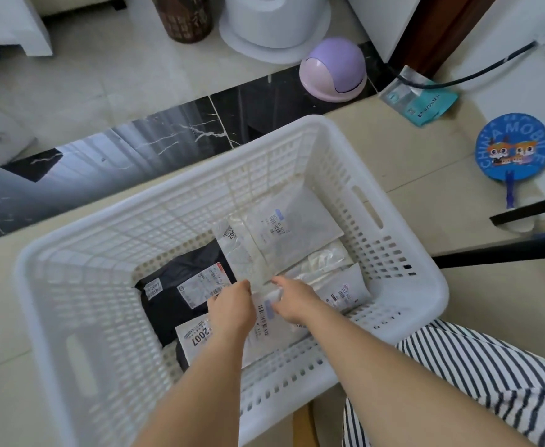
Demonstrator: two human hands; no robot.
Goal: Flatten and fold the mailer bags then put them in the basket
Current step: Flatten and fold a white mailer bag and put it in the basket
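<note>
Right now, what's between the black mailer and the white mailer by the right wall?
Head view: both hands, left and right, on a white mailer, between the black mailer and right-hand white mailer.

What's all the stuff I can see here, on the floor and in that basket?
basket: one, white plastic lattice, on the floor at centre
black mailer bag: one, black, basket's left side
white mailer bags: several, white or clear, basket's middle and right
round lidded bin: one, lilac and pink, floor beyond the basket
hand fan: one, blue, floor at right
teal pouch: one, teal and silver, near the fan
brown cylinder: one, top edge
left hand: one, in the basket, on the bags
right hand: one, beside it, gripping a white bag
</note>
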